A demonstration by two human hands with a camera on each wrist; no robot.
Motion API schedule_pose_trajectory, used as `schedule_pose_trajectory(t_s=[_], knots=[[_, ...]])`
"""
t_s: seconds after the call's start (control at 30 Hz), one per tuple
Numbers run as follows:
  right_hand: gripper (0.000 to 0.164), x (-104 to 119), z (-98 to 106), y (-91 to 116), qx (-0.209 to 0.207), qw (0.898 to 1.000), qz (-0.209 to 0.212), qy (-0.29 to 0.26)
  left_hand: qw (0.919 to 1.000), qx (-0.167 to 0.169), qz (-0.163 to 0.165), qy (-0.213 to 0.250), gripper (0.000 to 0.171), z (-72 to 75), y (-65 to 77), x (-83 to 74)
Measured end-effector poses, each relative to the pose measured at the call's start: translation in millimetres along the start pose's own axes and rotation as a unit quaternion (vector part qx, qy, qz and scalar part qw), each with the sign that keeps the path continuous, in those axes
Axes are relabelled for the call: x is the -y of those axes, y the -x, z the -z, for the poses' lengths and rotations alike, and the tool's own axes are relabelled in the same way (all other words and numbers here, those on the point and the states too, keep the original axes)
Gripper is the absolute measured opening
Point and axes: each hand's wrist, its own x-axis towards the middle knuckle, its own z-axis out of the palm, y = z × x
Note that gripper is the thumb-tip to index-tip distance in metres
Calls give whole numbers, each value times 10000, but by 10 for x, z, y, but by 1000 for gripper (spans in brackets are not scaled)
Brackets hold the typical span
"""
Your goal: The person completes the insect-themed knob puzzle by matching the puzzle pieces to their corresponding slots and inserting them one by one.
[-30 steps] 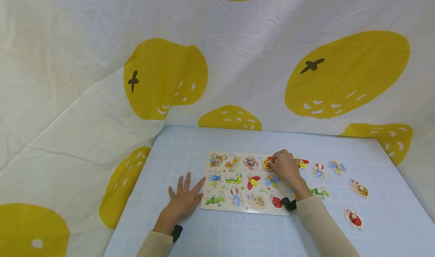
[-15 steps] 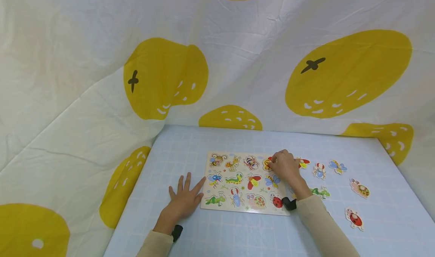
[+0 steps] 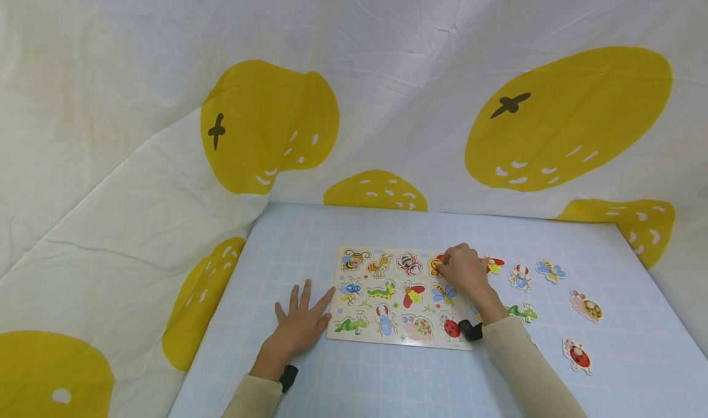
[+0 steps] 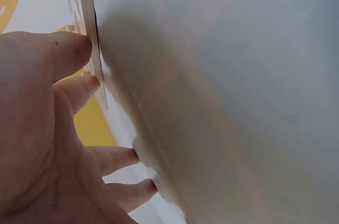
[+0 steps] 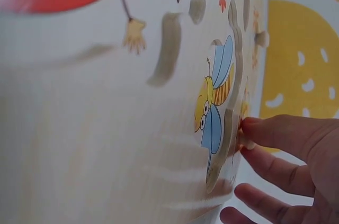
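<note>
A wooden insect puzzle board [image 3: 359,337] lies on the table in the head view, wooden pieces filling its back row. At the back right corner, my right hand [image 3: 467,273] pinches the knob [image 5: 245,140] of a red-and-yellow insect puzzle piece [image 3: 434,267], partly covered by the fingers. In the right wrist view, thumb and index finger meet at that knob while the other fingers extend below. My left hand [image 3: 298,326] is spread on the table at the board's left side. Its thumb and index finger [image 4: 85,83] touch the board's edge [image 4: 90,17] in the left wrist view.
Loose pieces lie right of the board: a beetle [image 3: 520,278], a blue-winged bee [image 3: 550,270], a pink spotted ladybug [image 3: 586,305], a red ladybug [image 3: 577,354] and a green grasshopper [image 3: 522,312]. A red-winged piece [image 3: 494,264] sits behind my right hand. A patterned cloth [image 3: 387,129] hangs behind the table.
</note>
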Motion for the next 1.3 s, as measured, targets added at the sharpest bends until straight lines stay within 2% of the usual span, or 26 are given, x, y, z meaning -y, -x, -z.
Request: schedule_pose_trajectory(t_s=[0.6,0.93,1.3], knots=[[23,-13,-24,23,-17,10000,-57,-23,10000,8,-1,-19,58,6,-5,3],[18,17,76,99,-259,9996,61,-50,10000,-12,-3,6,58,13,5,0],[22,-14,194,195,-566,9979,320,59,10000,46,87,-19,59,18,10,-13]])
